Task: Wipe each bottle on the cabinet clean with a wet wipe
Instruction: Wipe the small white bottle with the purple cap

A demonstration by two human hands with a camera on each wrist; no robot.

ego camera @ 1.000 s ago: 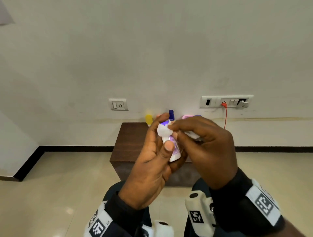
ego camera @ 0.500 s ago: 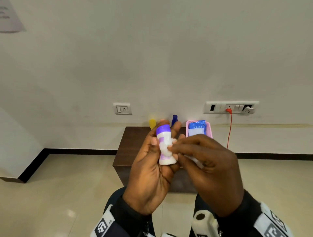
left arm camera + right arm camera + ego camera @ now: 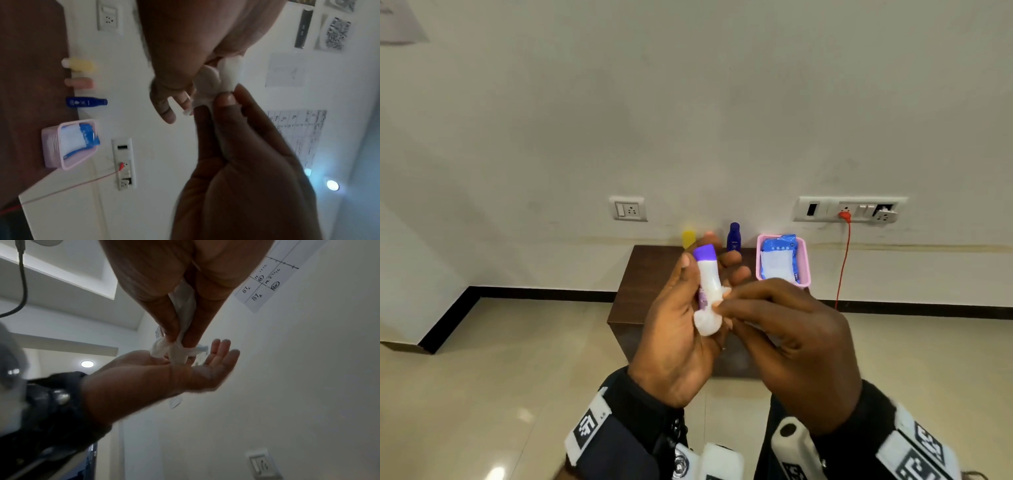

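My left hand (image 3: 707, 270) holds a small white bottle (image 3: 709, 291) with a purple cap upright in front of me, thumb on one side and fingers behind. My right hand (image 3: 726, 303) pinches a crumpled white wet wipe (image 3: 725, 294) against the bottle's lower body. In the right wrist view the wipe (image 3: 183, 318) runs between thumb and fingers down to the bottle (image 3: 177, 356) in the left palm. On the brown cabinet (image 3: 654, 274) against the wall stand a yellow bottle (image 3: 688, 238), a dark blue bottle (image 3: 734, 237) and a pale pink bottle (image 3: 79, 83).
A pink basket (image 3: 805, 263) on the cabinet's right end holds a blue pack of wipes (image 3: 779, 257). A red cable (image 3: 842, 263) hangs from the wall socket strip (image 3: 849, 209) to the floor. Tiled floor lies on both sides of the cabinet.
The right hand has slid the wipe down from the cap to the bottle's lower body, leaving the purple cap uncovered. The left hand has kept its hold.
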